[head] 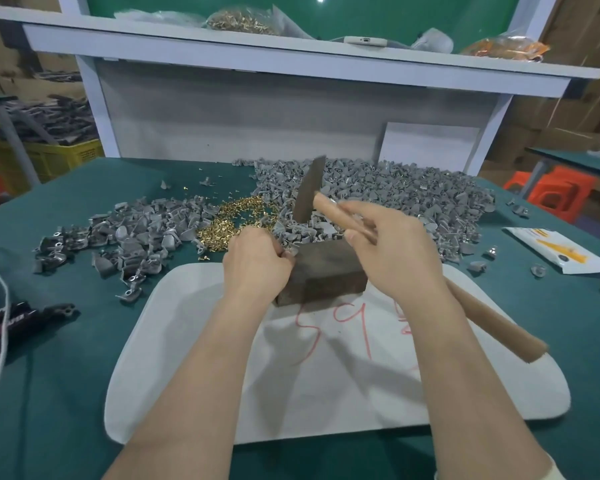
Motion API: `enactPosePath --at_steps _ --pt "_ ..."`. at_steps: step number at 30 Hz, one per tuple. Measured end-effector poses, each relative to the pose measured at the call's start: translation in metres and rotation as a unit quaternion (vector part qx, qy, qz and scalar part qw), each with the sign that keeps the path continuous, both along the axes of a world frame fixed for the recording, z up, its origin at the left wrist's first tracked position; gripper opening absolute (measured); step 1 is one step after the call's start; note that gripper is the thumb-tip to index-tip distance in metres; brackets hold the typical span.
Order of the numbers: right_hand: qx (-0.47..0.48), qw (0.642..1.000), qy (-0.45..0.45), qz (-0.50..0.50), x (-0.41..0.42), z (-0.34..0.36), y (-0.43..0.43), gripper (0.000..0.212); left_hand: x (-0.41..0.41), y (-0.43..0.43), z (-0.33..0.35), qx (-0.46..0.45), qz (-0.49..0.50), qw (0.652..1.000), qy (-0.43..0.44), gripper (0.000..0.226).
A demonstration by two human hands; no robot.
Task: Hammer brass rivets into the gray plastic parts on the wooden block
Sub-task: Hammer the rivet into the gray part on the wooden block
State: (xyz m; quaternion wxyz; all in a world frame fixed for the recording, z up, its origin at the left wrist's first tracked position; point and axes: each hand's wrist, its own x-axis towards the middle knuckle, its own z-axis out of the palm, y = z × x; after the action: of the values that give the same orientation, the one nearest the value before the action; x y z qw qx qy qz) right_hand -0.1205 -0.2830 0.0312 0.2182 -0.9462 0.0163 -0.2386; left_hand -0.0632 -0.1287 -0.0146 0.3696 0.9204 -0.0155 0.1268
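Rivets lie in a loose brass heap on the green surface, just beyond the left fingers. Gray parts are piled thickly beyond the right fingers, and a thinner spread of them lies out to the left of the left fingers.

The left fingers are curled tight and pinch something small and gray at the top left edge of the block. Whether a rivet sits in it cannot be made out. The block, dark wood, stands between the two sets of fingers and a little below them. It rests on a white sheet with red marks, which reaches from under the fingers back toward the person.

The right fingers are wrapped round the wooden handle of the hammer, close behind its head. The head is blurred and tilted. It is held in the air up and to the left of the right fingers, above the block's far edge and clear of it. The handle's free end juts out behind the right wrist, over the sheet's right side.

Pliers with dark handles lie well to the left of the left fingers, with a white cord across them. A printed packet lies well to the right of the right fingers. High above and beyond both, a shelf carries a bag of brass pieces.
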Motion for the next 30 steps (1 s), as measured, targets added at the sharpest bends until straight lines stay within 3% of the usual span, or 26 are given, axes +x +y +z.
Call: enactPosePath --at_steps 3,7,13,16,19,25,30 --pt "0.012 1.000 -0.026 0.009 -0.003 0.002 -0.003 0.039 -0.001 -0.001 -0.001 -0.024 0.009 1.000 -0.007 0.014" --pt "-0.048 0.995 0.079 0.045 -0.004 -0.002 0.003 0.037 -0.001 -0.001 0.000 0.003 -0.001 1.000 -0.002 0.016" --pt "0.011 0.999 -0.040 0.026 -0.003 0.002 -0.003 0.038 -0.002 -0.001 0.001 -0.031 0.011 0.999 -0.001 0.018" --pt "-0.033 0.996 0.072 0.051 -0.001 -0.002 -0.001 0.037 -0.003 -0.001 0.001 -0.002 -0.004 1.000 0.002 0.016" --pt "-0.041 0.996 0.071 0.031 0.003 -0.005 -0.002 0.037 -0.003 0.000 0.002 0.005 -0.006 1.000 0.006 0.016" --pt "0.111 0.993 -0.010 -0.037 0.026 -0.018 -0.019 0.033 -0.003 0.000 0.004 -0.026 -0.017 0.999 0.026 0.023" --pt "0.203 0.968 0.104 -0.103 0.045 -0.043 -0.043 0.028 -0.002 -0.001 0.007 -0.028 -0.040 0.998 0.045 0.015"
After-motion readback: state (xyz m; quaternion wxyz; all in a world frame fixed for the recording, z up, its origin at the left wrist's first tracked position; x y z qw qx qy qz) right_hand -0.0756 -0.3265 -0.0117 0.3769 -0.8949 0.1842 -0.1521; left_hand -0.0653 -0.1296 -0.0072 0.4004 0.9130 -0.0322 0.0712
